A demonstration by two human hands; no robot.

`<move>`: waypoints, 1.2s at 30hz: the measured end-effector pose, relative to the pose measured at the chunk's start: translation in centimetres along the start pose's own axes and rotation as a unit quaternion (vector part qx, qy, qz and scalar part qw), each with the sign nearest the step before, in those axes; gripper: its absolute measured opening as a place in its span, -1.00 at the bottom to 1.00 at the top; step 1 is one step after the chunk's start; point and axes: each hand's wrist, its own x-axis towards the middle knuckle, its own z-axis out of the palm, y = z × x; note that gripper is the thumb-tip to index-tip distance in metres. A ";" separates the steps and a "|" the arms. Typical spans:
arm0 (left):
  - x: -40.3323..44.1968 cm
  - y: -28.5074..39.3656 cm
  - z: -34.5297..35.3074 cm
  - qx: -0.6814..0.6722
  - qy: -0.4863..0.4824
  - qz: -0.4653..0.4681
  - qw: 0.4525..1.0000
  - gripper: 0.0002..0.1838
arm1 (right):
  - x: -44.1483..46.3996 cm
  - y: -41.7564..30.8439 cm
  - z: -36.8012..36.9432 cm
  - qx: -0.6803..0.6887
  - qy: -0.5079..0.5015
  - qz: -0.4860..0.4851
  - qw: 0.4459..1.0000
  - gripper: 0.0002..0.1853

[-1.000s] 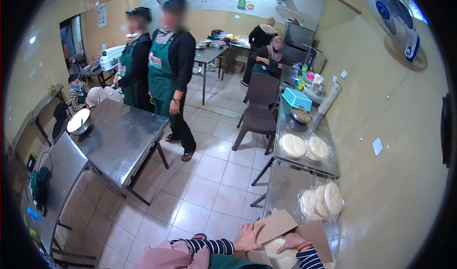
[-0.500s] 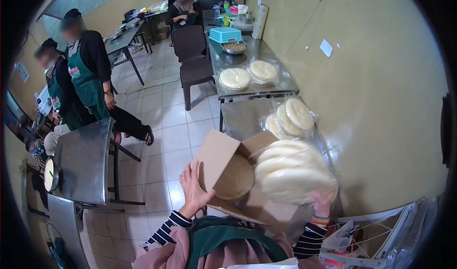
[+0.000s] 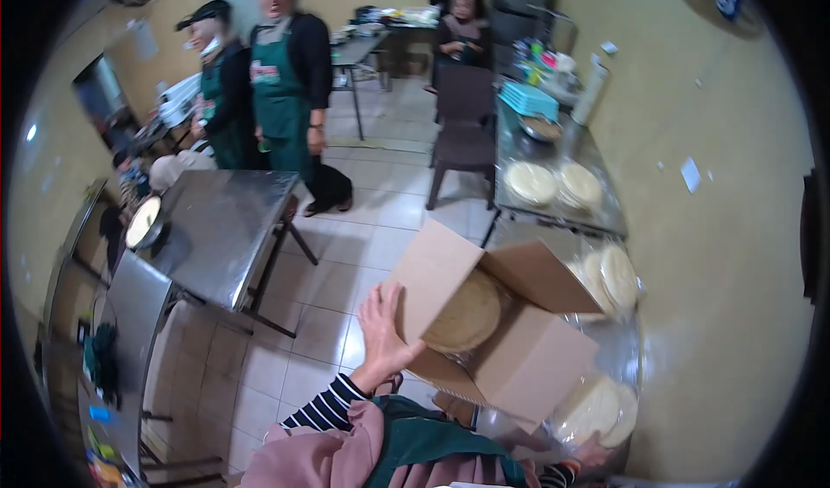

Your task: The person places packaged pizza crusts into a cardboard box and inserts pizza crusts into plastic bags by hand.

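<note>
- Beside the wall point(image 3: 692, 315), left hand point(image 3: 385, 332) spread open against carton point(image 3: 540, 363) holding flatbread point(image 3: 467, 315); uneven push could tip it
- Right hand point(image 3: 591, 453) at bagged flatbreads point(image 3: 588, 410) on table point(image 3: 617, 344), grip unclear; slick plastic could slide

Two bare hands, set apart.
The left hand point(image 3: 385, 328) opens near the lower middle, fingers up, thumb angled right; the right hand point(image 3: 591, 453) sits lower right, its finger pose unclear.
</note>
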 end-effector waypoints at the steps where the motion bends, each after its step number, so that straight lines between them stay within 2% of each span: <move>1: -0.2 0.0 -0.2 -0.003 0.002 0.004 1.000 -0.01 | -0.7 -2.7 -0.8 0.007 0.156 -0.166 0.974 -0.45; 2: -0.2 0.1 -0.5 -0.011 0.005 0.011 1.000 -0.01 | -1.8 -6.3 -2.2 0.017 0.150 -0.176 0.973 -0.45; 3: -0.2 0.3 -0.7 -0.015 0.003 0.013 1.000 -0.01 | -3.4 -10.6 -4.2 0.255 0.048 -0.240 0.935 -0.52; 4: -0.3 0.6 -0.9 -0.021 -0.002 0.018 1.000 -0.01 | -5.2 -14.4 -6.1 0.472 -0.057 -0.285 0.832 -0.59; 6: -0.5 0.9 -1.0 -0.021 -0.008 0.027 0.999 -0.02 | -9.8 -19.8 -9.8 0.411 -0.183 -0.559 0.696 -0.77; 8: -0.7 0.9 -1.1 -0.022 -0.016 0.037 0.999 -0.02 | -15.1 -24.0 -11.4 0.294 -0.342 -0.669 0.591 -0.78; 10: -0.8 0.4 -1.6 -0.036 -0.045 0.060 0.997 -0.03 | -19.8 -26.1 -9.7 0.202 -0.454 -0.648 0.577 -0.73; 12: -0.7 -0.3 -2.5 -0.047 -0.052 0.064 0.995 -0.03 | -21.7 -26.1 -5.1 0.002 -0.455 -0.664 0.594 -0.51; 13: -0.6 -0.8 -2.9 -0.055 -0.062 0.071 0.994 -0.03 | -22.5 -25.9 -2.6 0.002 -0.451 -0.666 0.594 -0.51; 15: -0.2 -2.1 -3.3 -0.059 -0.074 0.076 0.993 -0.03 | -24.4 -25.3 1.7 0.053 -0.268 -0.771 0.575 -0.26; 16: 0.2 -2.9 -3.6 -0.060 -0.069 0.079 0.993 -0.03 | -25.6 -25.4 3.3 0.055 -0.263 -0.773 0.574 -0.26; 18: 0.9 -4.6 -4.2 -0.058 -0.082 0.060 0.993 -0.05 | -27.9 -25.5 5.2 0.056 -0.399 -0.631 0.663 -0.11; 20: 1.5 -6.4 -5.1 -0.057 -0.082 0.062 0.993 -0.06 | -30.6 -25.8 6.6 0.025 -0.410 -0.604 0.683 -0.09; 22: 2.1 -8.2 -6.0 -0.052 -0.078 0.062 0.994 -0.07 | -33.0 -25.2 10.8 -0.002 -0.304 -0.697 0.649 -0.06; 23: 2.2 -9.1 -6.2 -0.046 -0.082 0.048 0.994 -0.09 | -34.2 -25.4 11.2 0.091 -0.433 -0.595 0.671 -0.03; 24: 2.5 -10.0 -6.5 -0.038 -0.083 0.035 0.995 -0.11 | -35.3 -25.7 11.7 0.095 -0.433 -0.598 0.668 -0.03; 26: 2.4 -11.7 -6.8 -0.025 -0.084 0.019 0.996 -0.12 | -37.1 -25.8 12.5 0.151 -0.564 -0.448 0.677 -0.03; 29: 2.5 -13.4 -7.6 -0.002 -0.089 -0.011 0.996 -0.13 | -38.8 -26.2 12.4 0.116 -0.607 -0.406 0.673 -0.08; 30: 2.5 -13.9 -8.0 0.007 -0.092 -0.025 0.995 -0.14 | -39.2 -25.8 13.4 0.117 -0.611 -0.405 0.670 -0.08; 32: 2.7 -14.5 -8.5 0.010 -0.087 -0.034 0.996 -0.14 | -39.8 -24.8 15.6 0.035 -0.541 -0.456 0.706 -0.10; 36: 2.6 -16.0 -9.5 0.013 -0.064 -0.059 0.996 -0.14 | -42.5 -27.5 11.9 -0.008 -0.526 -0.469 0.710 -0.11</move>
